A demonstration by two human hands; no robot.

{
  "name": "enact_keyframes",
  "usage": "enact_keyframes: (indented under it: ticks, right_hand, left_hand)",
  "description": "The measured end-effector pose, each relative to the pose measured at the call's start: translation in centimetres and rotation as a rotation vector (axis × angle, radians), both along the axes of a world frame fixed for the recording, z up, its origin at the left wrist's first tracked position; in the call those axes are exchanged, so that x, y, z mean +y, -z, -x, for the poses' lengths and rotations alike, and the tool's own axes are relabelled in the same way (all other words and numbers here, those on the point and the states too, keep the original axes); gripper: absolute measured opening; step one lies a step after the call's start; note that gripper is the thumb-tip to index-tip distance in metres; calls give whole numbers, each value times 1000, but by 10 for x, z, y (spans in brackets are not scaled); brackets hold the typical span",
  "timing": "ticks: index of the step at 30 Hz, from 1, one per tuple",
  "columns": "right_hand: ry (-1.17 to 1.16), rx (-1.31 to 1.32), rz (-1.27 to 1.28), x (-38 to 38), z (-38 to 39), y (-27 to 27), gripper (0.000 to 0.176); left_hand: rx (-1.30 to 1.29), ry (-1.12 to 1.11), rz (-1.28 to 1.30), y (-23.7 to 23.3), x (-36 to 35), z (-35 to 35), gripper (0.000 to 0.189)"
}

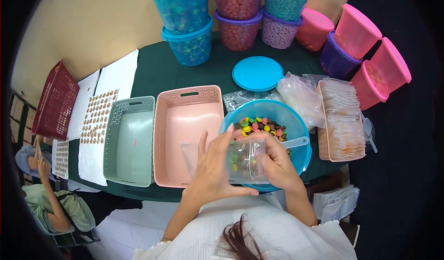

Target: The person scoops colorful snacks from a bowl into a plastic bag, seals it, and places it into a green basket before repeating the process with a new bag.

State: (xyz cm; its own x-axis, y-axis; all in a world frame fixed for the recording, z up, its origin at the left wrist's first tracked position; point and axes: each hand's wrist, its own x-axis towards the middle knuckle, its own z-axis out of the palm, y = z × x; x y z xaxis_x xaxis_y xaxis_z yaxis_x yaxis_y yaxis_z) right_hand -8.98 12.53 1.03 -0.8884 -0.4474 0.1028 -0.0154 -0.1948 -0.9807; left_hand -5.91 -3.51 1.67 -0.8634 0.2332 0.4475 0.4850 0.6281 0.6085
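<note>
Over the near side of a blue bowl [303,165], a clear plastic bag [245,160] lies sideways between my hands. Some coloured pieces show through it, though I cannot tell whether they are inside it or behind it. My right hand [280,165] pinches the bag near its right end. My left hand [215,167] is at the bag's left part, fingers and thumb spread apart, palm near the plastic. Green, yellow, pink and brown candies [261,126] lie in the bowl, and a clear-handled scoop [293,143] rests there with its handle toward the right rim.
Left of the bowl are a pink basket [189,116] and a green basket [131,144]. A basket of packed bags [342,121] stands right. Lidded tubs [187,42] line the back, near a blue lid [257,73]. A person [60,204] sits at the far left.
</note>
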Motion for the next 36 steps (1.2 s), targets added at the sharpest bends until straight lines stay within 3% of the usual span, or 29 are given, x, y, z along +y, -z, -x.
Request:
enact_keyframes:
  ticks: [2, 10, 12, 14, 15, 16, 18, 21, 25, 30, 36]
  right_hand:
    - [0, -38, -54, -4, -2, 4, 32]
    - [-4, -259, 42, -4, 1, 10, 31]
    - [-124, -319, -68, 2, 4, -5, 28]
    - [-13, -46, -185, 11, 17, 1, 25]
    - [49, 125, -326, 22, 25, 7, 24]
    - [112, 447, -683, 35, 33, 6, 26]
    - [135, 706, -1286, 50, 28, 3, 29]
    - [-12, 792, -1505, 61, 25, 21, 30]
    - [-176, 621, -1524, 61, 30, 9, 25]
    - [124, 771, -1398, 53, 46, -15, 20]
    - [114, 1027, -1296, 23, 60, -8, 21]
  left_hand:
    - [-57, 31, 44, 1, -1, -2, 120]
    - [-100, 35, 48, 4, -1, 4, 96]
    - [-88, 36, 17, 6, -7, 5, 92]
    - [-161, 52, -183, 9, -18, 5, 84]
    - [-199, 61, -222, 10, -26, 5, 81]
    - [-203, 63, -221, 12, -33, 3, 81]
    - [-275, 63, -286, 18, -44, -1, 84]
    - [-301, 113, -321, 27, -52, -4, 89]
    - [-306, 270, -529, 33, -44, -11, 90]
    - [-319, 415, -557, 43, -38, -14, 81]
    - [-366, 401, -451, 36, -35, -8, 80]
